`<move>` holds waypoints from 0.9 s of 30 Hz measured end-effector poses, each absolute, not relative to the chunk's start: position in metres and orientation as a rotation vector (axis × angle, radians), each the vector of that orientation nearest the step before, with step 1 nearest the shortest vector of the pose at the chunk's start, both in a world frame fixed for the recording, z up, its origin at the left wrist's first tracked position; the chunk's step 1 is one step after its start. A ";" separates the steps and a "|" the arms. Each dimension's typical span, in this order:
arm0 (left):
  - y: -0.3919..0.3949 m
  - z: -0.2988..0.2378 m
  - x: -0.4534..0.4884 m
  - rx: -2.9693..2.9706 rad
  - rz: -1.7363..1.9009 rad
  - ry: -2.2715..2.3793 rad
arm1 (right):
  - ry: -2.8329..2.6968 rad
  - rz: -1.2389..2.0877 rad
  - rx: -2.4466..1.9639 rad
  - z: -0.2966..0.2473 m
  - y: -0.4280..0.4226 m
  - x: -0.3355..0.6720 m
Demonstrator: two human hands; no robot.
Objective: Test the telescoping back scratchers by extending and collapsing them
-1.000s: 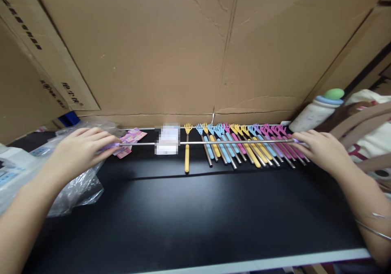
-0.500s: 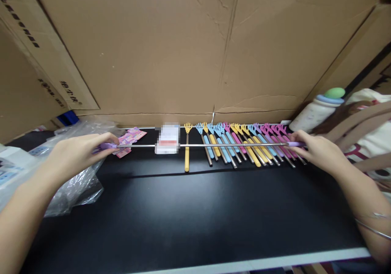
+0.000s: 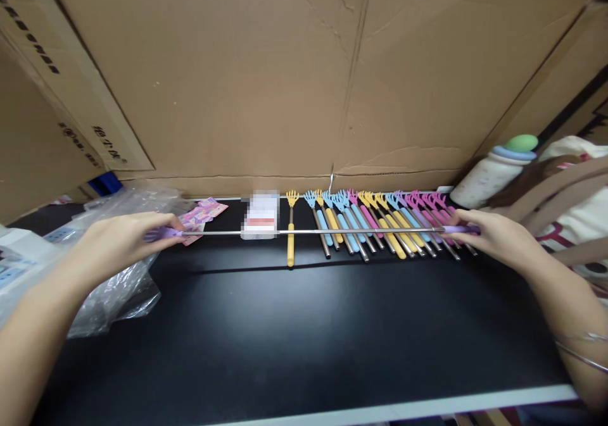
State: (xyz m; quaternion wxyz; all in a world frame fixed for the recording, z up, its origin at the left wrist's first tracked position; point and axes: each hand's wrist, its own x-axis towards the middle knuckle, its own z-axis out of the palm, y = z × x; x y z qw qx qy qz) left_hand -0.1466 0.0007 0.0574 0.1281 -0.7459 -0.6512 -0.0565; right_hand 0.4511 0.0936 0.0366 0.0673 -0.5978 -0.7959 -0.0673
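Observation:
Stretched out long between my two hands is a purple telescopic back scratcher [image 3: 256,231], its thin metal rod running level above the table. My left hand [image 3: 128,233] pinches it at the purple claw head. At the other end, my right hand [image 3: 489,233] has its fingers closed on the purple grip. Behind and below the rod lies a row of shorter back scratchers in blue, yellow, pink and purple, claws toward the cardboard. A single yellow back scratcher [image 3: 291,249] lies apart to the left of that row.
Clear plastic bags [image 3: 123,287] lie at the left, beside pink printed cards [image 3: 209,209]. A blurred white packet [image 3: 260,217] is near the middle. A tall cardboard wall [image 3: 247,84] closes off the back. At the right stand a white bottle [image 3: 489,176] and a cloth bag [image 3: 579,204].
The extended back scratcher has come slightly lower and nearer to me, with both hands still on its ends. The things on the table have not moved.

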 end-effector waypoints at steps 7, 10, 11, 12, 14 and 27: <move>0.010 0.051 -0.165 -2.403 -0.128 -1.947 | -2.384 0.003 -1.740 0.031 0.100 0.457; 0.013 0.046 -0.171 -2.410 -0.099 -2.001 | -2.416 0.080 -1.712 0.028 0.104 0.459; 0.013 0.044 -0.172 -2.397 -0.091 -2.037 | -2.422 0.097 -1.709 0.028 0.105 0.460; 0.013 0.044 -0.172 -2.386 -0.081 -2.072 | -2.421 0.104 -1.712 0.028 0.105 0.460; 0.013 0.043 -0.171 -2.359 -0.079 -2.126 | -2.414 0.111 -1.723 0.028 0.105 0.460; 0.007 0.053 -0.162 -2.362 -0.050 -2.190 | -2.381 -0.211 -1.610 0.034 0.101 0.454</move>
